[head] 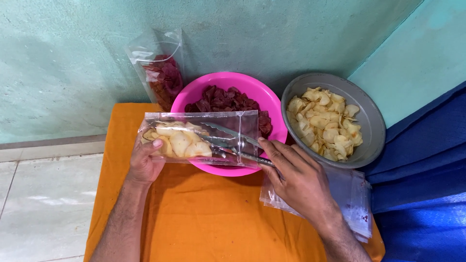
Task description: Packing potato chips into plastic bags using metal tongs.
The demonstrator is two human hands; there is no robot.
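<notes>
My left hand (145, 162) grips the closed end of a clear plastic bag (245, 128) that lies on its side over the pink bowl. Pale yellow chips (179, 140) fill the bag's left part. Metal tongs (228, 140) reach into the bag's open right end, and my right hand (296, 177) holds them by the handle. The pink bowl (228, 80) holds dark red chips (223, 99). To its right a grey metal bowl (374, 121) is full of pale yellow chips (323, 123).
A filled clear bag of red chips (162, 73) leans on the green wall behind. A stack of empty clear bags (352, 194) lies under my right wrist on the orange cloth (204, 218). Blue fabric (427, 184) is at the right, and tiled floor (43, 204) at the left.
</notes>
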